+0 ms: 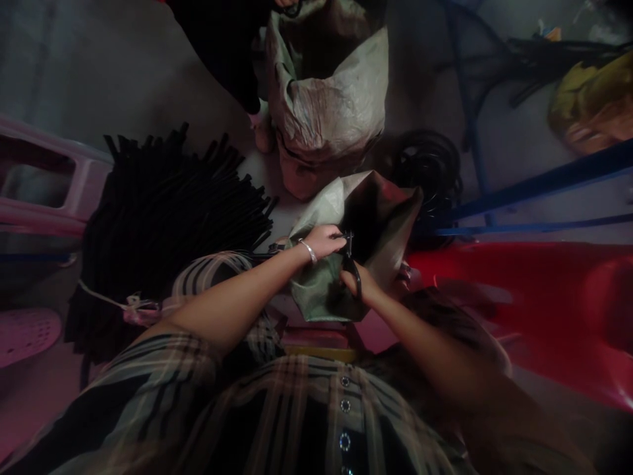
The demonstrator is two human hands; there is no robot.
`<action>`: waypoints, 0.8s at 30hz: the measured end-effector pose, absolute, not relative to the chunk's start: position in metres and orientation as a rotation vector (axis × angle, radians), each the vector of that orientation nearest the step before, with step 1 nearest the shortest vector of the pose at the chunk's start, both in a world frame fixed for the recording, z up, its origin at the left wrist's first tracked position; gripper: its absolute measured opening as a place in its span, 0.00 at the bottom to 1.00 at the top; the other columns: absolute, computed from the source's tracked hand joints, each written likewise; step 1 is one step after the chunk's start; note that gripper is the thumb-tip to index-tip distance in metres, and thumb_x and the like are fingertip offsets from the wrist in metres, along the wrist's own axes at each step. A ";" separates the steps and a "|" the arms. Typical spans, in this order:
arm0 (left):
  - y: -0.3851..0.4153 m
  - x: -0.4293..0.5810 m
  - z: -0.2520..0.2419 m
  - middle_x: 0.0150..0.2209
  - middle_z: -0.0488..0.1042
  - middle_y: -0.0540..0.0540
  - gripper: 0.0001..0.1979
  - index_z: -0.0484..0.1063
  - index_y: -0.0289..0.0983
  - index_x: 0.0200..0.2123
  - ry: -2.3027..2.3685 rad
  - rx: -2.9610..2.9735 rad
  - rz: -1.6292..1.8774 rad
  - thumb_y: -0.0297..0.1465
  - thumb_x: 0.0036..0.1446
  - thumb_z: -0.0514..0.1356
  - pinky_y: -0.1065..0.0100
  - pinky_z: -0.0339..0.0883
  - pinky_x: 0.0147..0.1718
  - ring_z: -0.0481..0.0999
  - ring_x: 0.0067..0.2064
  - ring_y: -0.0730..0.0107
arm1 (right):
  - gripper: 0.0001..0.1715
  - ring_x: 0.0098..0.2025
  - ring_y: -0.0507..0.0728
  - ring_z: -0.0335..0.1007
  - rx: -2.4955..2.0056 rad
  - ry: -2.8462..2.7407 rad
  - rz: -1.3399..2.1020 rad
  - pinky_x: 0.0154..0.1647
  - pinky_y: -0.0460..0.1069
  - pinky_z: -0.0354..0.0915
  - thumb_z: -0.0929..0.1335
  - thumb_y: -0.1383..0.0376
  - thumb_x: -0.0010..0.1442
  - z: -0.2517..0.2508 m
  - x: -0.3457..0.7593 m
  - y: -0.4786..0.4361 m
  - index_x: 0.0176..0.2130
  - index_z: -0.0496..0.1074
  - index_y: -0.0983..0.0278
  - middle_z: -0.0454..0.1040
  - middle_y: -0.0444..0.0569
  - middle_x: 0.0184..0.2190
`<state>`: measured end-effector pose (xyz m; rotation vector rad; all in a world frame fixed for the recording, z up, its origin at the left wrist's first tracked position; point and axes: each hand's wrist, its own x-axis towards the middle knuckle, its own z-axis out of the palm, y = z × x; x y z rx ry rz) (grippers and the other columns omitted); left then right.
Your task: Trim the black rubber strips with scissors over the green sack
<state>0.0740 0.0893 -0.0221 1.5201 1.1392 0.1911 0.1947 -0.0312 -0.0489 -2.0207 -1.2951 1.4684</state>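
My left hand [325, 243], with a silver bracelet at the wrist, is closed on a small black piece [338, 235] over an open greenish sack [321, 290]. Just to its right, my right hand [355, 280] grips the black-handled scissors [351, 267]. Their metal part points up beside my left fingertips. Both hands are above the near side of the sack, whose inside is dark. A big bundle of black strips [173, 198] lies at the left, near my left forearm.
A taller sack [341, 112] stands beyond, with a person in dark clothes [217, 46] beside it. Blue metal bars [544, 185] and a red surface [494, 284] are at the right. A pink stool [93, 178] stands at the left; coiled black tubing [430, 165] lies behind the near sack.
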 end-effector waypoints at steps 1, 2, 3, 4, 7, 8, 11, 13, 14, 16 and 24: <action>0.089 0.074 -0.023 0.20 0.68 0.52 0.10 0.73 0.33 0.29 1.138 1.533 0.181 0.33 0.46 0.58 0.76 0.56 0.21 0.63 0.22 0.79 | 0.10 0.32 0.53 0.65 -2.029 -1.293 1.466 0.34 0.46 0.60 0.61 0.64 0.51 -0.047 0.195 -0.030 0.35 0.67 0.63 0.71 0.45 0.30; 0.089 0.074 -0.024 0.20 0.68 0.52 0.10 0.73 0.33 0.30 1.135 1.550 0.174 0.33 0.46 0.58 0.75 0.57 0.22 0.63 0.22 0.79 | 0.10 0.32 0.53 0.65 -2.037 -1.294 1.461 0.34 0.46 0.60 0.61 0.64 0.51 -0.046 0.195 -0.029 0.35 0.67 0.63 0.71 0.45 0.30; 0.088 0.074 -0.024 0.20 0.68 0.52 0.10 0.73 0.33 0.30 1.129 1.572 0.169 0.34 0.46 0.58 0.75 0.57 0.23 0.63 0.23 0.78 | 0.10 0.32 0.53 0.65 -2.038 -1.299 1.455 0.34 0.46 0.60 0.61 0.65 0.51 -0.044 0.195 -0.028 0.35 0.67 0.64 0.71 0.45 0.31; 0.088 0.074 -0.025 0.20 0.68 0.52 0.10 0.74 0.33 0.29 1.124 1.596 0.165 0.34 0.46 0.58 0.75 0.57 0.23 0.63 0.23 0.78 | 0.10 0.32 0.53 0.65 -2.031 -1.305 1.452 0.34 0.46 0.59 0.61 0.65 0.51 -0.042 0.195 -0.028 0.35 0.67 0.64 0.71 0.45 0.31; 0.088 0.074 -0.024 0.21 0.68 0.52 0.10 0.74 0.33 0.29 1.125 1.652 0.162 0.34 0.47 0.58 0.74 0.58 0.25 0.64 0.24 0.77 | 0.09 0.32 0.53 0.64 -2.014 -1.319 1.465 0.33 0.46 0.59 0.62 0.66 0.51 -0.037 0.196 -0.028 0.35 0.66 0.64 0.70 0.45 0.29; 0.088 0.074 -0.024 0.21 0.69 0.51 0.10 0.74 0.33 0.28 1.129 1.665 0.159 0.34 0.47 0.58 0.74 0.58 0.25 0.63 0.24 0.77 | 0.09 0.32 0.53 0.64 -2.010 -1.323 1.467 0.33 0.45 0.58 0.62 0.66 0.51 -0.036 0.196 -0.028 0.34 0.66 0.64 0.70 0.45 0.29; 0.087 0.075 -0.023 0.21 0.69 0.51 0.10 0.73 0.33 0.28 1.129 1.691 0.148 0.34 0.48 0.57 0.73 0.58 0.25 0.63 0.24 0.77 | 0.09 0.32 0.53 0.64 -2.000 -1.326 1.442 0.33 0.45 0.58 0.61 0.65 0.52 -0.035 0.196 -0.029 0.35 0.67 0.64 0.70 0.45 0.29; 0.087 0.075 -0.022 0.21 0.68 0.51 0.10 0.73 0.33 0.28 1.116 1.681 0.143 0.34 0.48 0.57 0.74 0.57 0.24 0.63 0.24 0.77 | 0.09 0.32 0.53 0.64 -2.007 -1.313 1.428 0.33 0.45 0.58 0.61 0.65 0.52 -0.035 0.195 -0.029 0.34 0.67 0.65 0.70 0.46 0.29; 0.086 0.075 -0.022 0.20 0.68 0.52 0.10 0.73 0.33 0.28 1.109 1.667 0.140 0.34 0.48 0.57 0.74 0.57 0.24 0.63 0.23 0.77 | 0.09 0.32 0.53 0.64 -2.009 -1.306 1.428 0.33 0.45 0.58 0.61 0.65 0.52 -0.036 0.195 -0.030 0.34 0.67 0.65 0.70 0.46 0.29; 0.085 0.075 -0.021 0.20 0.68 0.52 0.10 0.72 0.33 0.28 1.100 1.633 0.136 0.34 0.49 0.57 0.74 0.56 0.23 0.62 0.22 0.78 | 0.08 0.31 0.53 0.64 -1.997 -1.306 1.425 0.32 0.45 0.58 0.61 0.65 0.52 -0.037 0.195 -0.031 0.33 0.67 0.65 0.70 0.46 0.28; 0.086 0.074 -0.021 0.19 0.67 0.52 0.10 0.70 0.33 0.27 1.082 1.556 0.125 0.34 0.49 0.56 0.75 0.55 0.19 0.62 0.19 0.79 | 0.08 0.24 0.50 0.62 -2.074 -1.312 1.399 0.25 0.43 0.55 0.61 0.65 0.52 -0.044 0.195 -0.032 0.25 0.65 0.65 0.68 0.45 0.20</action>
